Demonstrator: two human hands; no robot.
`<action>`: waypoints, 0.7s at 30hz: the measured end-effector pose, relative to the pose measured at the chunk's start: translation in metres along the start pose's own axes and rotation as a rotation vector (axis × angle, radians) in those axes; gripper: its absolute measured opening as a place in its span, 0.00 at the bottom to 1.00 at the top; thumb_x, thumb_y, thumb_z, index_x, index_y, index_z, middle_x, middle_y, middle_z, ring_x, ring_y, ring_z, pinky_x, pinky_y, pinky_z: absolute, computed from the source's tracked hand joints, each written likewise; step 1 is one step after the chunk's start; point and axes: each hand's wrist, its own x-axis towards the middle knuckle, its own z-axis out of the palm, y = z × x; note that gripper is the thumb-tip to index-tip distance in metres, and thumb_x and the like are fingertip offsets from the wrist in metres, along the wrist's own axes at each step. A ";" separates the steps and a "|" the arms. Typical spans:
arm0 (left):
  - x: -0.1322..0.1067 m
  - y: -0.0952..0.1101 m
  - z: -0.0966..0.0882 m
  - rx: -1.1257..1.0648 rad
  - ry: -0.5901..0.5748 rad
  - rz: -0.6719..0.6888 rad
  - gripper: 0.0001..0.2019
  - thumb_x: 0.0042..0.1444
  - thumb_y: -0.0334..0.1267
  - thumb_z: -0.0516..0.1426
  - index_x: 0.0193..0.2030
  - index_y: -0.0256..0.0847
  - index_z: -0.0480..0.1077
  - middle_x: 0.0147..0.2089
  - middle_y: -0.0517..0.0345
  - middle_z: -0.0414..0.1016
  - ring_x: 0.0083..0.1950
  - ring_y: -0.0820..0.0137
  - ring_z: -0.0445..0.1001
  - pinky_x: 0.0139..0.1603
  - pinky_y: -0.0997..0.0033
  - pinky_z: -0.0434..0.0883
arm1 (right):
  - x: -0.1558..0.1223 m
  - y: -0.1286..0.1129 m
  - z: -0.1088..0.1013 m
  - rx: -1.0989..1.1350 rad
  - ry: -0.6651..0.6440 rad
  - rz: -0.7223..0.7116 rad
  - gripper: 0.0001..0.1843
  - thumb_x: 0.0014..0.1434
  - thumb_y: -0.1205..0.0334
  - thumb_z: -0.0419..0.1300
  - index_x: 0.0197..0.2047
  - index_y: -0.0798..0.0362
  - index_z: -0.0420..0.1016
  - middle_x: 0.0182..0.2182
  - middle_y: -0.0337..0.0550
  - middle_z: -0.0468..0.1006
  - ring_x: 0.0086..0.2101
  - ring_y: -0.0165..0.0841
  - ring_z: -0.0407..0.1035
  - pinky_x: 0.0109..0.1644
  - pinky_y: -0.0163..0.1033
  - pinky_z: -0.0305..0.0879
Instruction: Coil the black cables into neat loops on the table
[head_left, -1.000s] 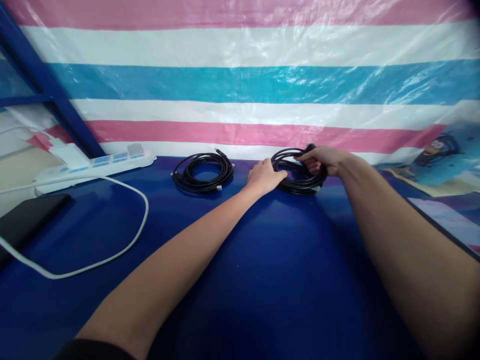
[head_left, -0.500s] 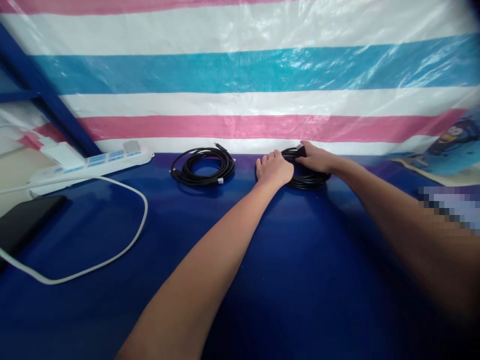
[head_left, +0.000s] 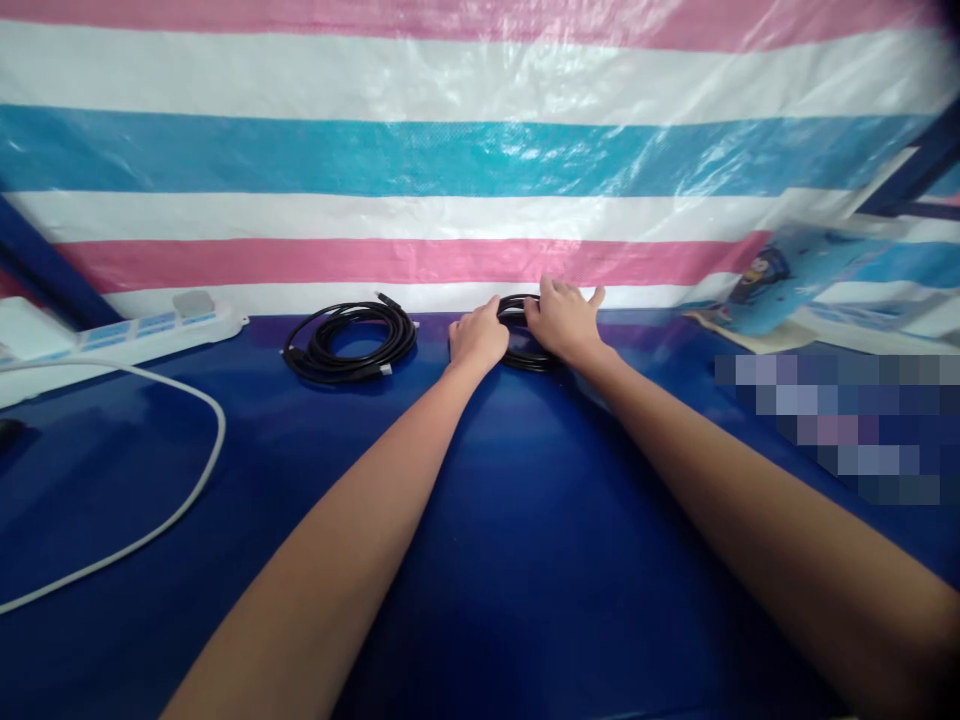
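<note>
A coil of black cable (head_left: 525,360) lies flat at the far side of the blue table, partly covered by both hands. My left hand (head_left: 478,338) is closed over its left side, fingertips hidden. On the coil's right side rests my right hand (head_left: 568,322), its fingers spread and palm down. Left of my hands lies a second coil of black cable (head_left: 341,370), untouched, with its plug ends showing; one has a metal tip (head_left: 385,370).
A white power strip (head_left: 157,340) with plugs stands at the left. A white cord (head_left: 217,440) loops across the table (head_left: 480,600) there. Behind hangs a striped plastic sheet (head_left: 420,160). A blue printed packet (head_left: 795,270) lies at the back right.
The view has turned right, so things sit further left in the picture. My right hand has spread its fingers over the coil; the connector beside it earlier is now out of sight.
</note>
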 end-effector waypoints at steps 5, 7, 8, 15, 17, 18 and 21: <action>0.003 -0.003 0.001 -0.014 0.016 -0.006 0.20 0.59 0.43 0.54 0.56 0.38 0.64 0.56 0.48 0.67 0.53 0.64 0.69 0.53 0.54 0.70 | -0.011 -0.004 -0.004 0.017 0.111 -0.090 0.25 0.62 0.63 0.47 0.59 0.70 0.61 0.60 0.70 0.56 0.61 0.57 0.49 0.58 0.74 0.30; 0.005 -0.005 -0.001 -0.019 0.013 -0.006 0.19 0.59 0.43 0.54 0.55 0.38 0.64 0.55 0.48 0.67 0.53 0.64 0.70 0.52 0.55 0.70 | -0.020 -0.013 -0.006 0.041 0.160 -0.195 0.24 0.62 0.65 0.45 0.58 0.69 0.62 0.63 0.69 0.51 0.63 0.58 0.42 0.59 0.73 0.27; 0.006 -0.006 -0.003 -0.022 0.006 -0.002 0.19 0.59 0.43 0.54 0.55 0.38 0.65 0.55 0.48 0.67 0.52 0.65 0.70 0.51 0.55 0.71 | -0.026 -0.019 -0.007 0.057 0.176 -0.262 0.22 0.62 0.66 0.44 0.56 0.67 0.64 0.63 0.66 0.52 0.64 0.56 0.42 0.59 0.72 0.26; -0.015 -0.001 -0.008 0.030 0.061 -0.068 0.18 0.59 0.42 0.54 0.55 0.39 0.65 0.56 0.49 0.67 0.53 0.65 0.69 0.53 0.55 0.70 | -0.065 -0.059 -0.021 0.198 0.187 -0.793 0.22 0.57 0.71 0.47 0.55 0.59 0.67 0.56 0.55 0.66 0.58 0.45 0.55 0.65 0.60 0.39; -0.030 0.006 -0.002 0.068 0.110 -0.132 0.20 0.60 0.39 0.52 0.58 0.38 0.61 0.60 0.46 0.63 0.58 0.60 0.66 0.57 0.48 0.66 | -0.070 -0.064 -0.023 0.234 0.151 -0.930 0.21 0.56 0.71 0.48 0.53 0.58 0.69 0.51 0.51 0.71 0.54 0.41 0.61 0.64 0.54 0.44; -0.038 0.009 0.002 0.089 0.136 -0.163 0.21 0.61 0.35 0.50 0.60 0.37 0.59 0.61 0.43 0.61 0.61 0.57 0.63 0.60 0.44 0.62 | -0.071 -0.065 -0.023 0.251 0.136 -0.977 0.21 0.56 0.71 0.48 0.51 0.58 0.70 0.48 0.49 0.73 0.52 0.39 0.62 0.64 0.53 0.46; -0.058 0.013 0.006 0.149 0.197 -0.198 0.24 0.61 0.30 0.42 0.64 0.31 0.54 0.63 0.37 0.59 0.65 0.51 0.57 0.61 0.41 0.58 | -0.073 -0.065 -0.025 0.300 0.115 -1.041 0.21 0.56 0.72 0.46 0.50 0.59 0.71 0.50 0.50 0.72 0.54 0.38 0.61 0.63 0.50 0.48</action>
